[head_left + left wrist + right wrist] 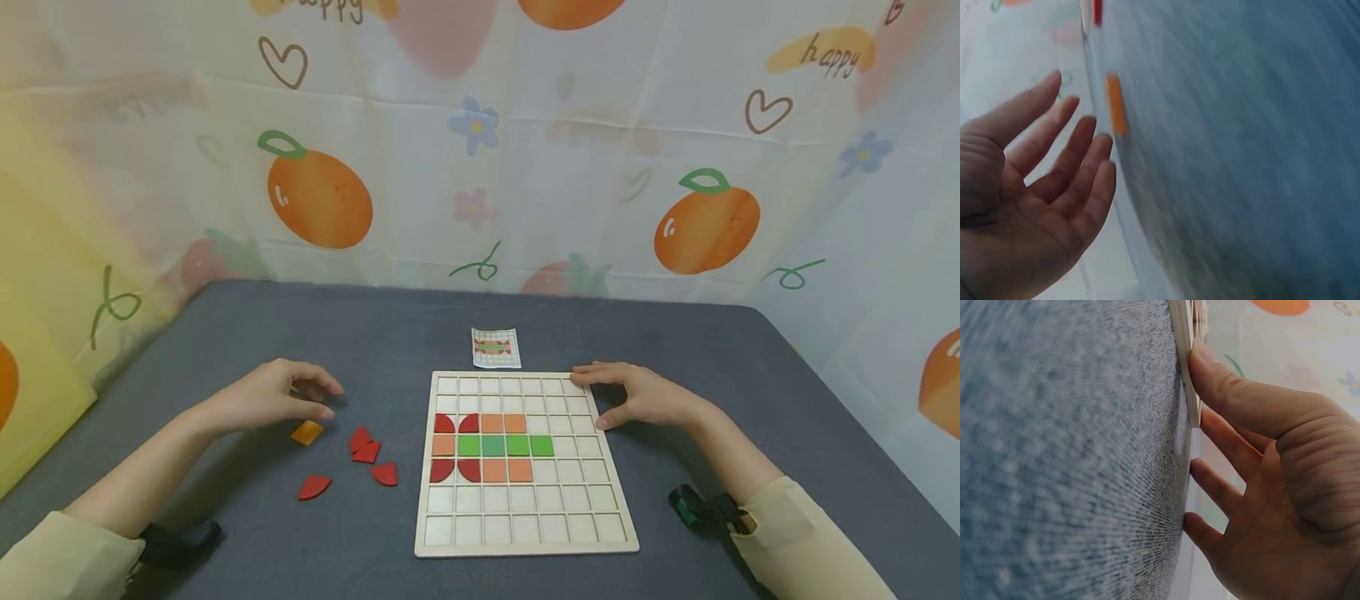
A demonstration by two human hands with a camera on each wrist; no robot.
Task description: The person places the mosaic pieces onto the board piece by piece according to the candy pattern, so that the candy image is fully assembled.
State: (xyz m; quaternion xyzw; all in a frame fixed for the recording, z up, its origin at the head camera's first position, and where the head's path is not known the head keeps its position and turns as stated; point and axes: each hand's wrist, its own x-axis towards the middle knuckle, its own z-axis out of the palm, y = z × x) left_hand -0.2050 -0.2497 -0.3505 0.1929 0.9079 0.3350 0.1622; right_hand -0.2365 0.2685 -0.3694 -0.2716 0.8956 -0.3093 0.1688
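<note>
My left hand (277, 394) hovers with loosely bent, parted fingers just above an orange tile (307, 432) on the table; in the left wrist view nothing lies between thumb and fingers. To its right, several loose red quarter-round pieces (385, 475) are scattered. A pale wooden grid board (577, 500) carries dark red quarter-rounds (443, 472), salmon squares (492, 423), green squares (517, 446) and one teal square (492, 446) in three rows on its left side. My right hand (637, 396) touches the board's far right corner, thumb (1222, 381) on its side edge, fingers spread.
Beyond the board lies a small printed card (496, 348) showing a coloured grid pattern. A dark grey cloth covers the table (360, 333). Behind it hangs a white curtain (420, 183) printed with oranges. Black wrist straps (180, 542) sit at both sleeves.
</note>
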